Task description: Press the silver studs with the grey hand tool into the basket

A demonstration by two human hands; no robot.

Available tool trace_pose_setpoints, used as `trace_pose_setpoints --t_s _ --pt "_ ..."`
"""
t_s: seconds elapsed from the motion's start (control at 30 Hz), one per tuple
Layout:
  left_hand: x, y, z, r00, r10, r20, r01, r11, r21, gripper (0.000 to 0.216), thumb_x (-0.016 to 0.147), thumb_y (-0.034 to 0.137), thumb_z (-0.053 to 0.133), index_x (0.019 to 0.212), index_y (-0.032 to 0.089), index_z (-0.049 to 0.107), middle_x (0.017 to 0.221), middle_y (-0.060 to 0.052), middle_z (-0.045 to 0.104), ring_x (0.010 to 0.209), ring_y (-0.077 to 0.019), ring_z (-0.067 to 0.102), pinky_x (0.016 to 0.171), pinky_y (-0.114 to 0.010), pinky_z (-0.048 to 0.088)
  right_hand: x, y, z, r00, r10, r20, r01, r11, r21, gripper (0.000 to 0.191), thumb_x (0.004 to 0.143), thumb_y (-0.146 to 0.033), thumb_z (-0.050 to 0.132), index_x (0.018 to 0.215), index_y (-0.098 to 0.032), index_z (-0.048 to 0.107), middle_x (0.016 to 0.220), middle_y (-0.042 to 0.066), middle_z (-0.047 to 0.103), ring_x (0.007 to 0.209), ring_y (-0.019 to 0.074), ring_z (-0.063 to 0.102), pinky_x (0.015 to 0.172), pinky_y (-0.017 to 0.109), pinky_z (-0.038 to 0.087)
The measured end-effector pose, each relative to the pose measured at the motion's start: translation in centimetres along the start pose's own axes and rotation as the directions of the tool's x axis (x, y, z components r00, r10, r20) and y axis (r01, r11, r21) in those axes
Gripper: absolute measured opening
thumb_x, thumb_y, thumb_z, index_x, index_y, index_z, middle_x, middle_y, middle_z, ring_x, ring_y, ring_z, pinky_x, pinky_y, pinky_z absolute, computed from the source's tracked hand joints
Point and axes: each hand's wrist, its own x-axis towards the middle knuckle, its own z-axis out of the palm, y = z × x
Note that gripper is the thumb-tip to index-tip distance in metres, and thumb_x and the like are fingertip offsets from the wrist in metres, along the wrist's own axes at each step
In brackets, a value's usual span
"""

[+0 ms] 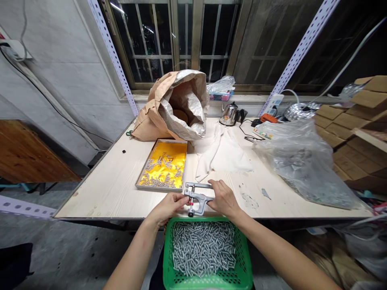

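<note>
The table (117, 203) has a green basket (245, 251) at its near edge, full of small ridged metal pieces (202, 245); farther left, a tray (159, 189) holds more. Between the hands sits a grey tool (204, 198), lying left to right: right hand (224, 200) around its handles, left hand (167, 207) narrowed at its head, gripping what I can't tell

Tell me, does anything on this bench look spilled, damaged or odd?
Mainly the tabletop: right of the right hand, it shows dark scuffs and a grey patch, perhaps worn or stained, unlike the pale surface around. No spill is apparent: the metal pieces nearest the person sit inside the green basket.
</note>
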Motion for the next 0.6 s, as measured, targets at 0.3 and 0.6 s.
trace_pose_setpoints --t_s 0.3,0.6 --pt "-0.4 -0.1 1.3 0.984 -0.082 -0.155 0.057 0.986 -0.159 0.057 0.068 0.066 0.054 0.070 0.011 0.067 0.072 -0.007 0.064 0.061 -0.0116 0.049 0.056 -0.021 0.032 0.7 0.4 1.7 0.984 -0.037 0.174 0.051 0.996 -0.074 0.003 0.074 -0.022 0.052 0.074 -0.019 0.053 0.065 0.003 0.059 0.061 0.0160 0.051 0.055 0.025 0.029" --pt "0.0 -0.7 2.6 0.980 0.029 -0.198 -0.013 0.997 0.079 0.031 0.058 0.043 0.071 0.057 0.012 0.063 0.050 0.002 0.052 0.049 -0.0086 0.038 0.050 -0.022 0.025 1.3 0.3 -0.3 0.989 -0.071 -0.128 0.069 0.997 -0.023 0.026 0.075 -0.037 0.055 0.089 -0.016 0.058 0.105 0.013 0.056 0.098 0.0267 0.046 0.087 0.040 0.036"
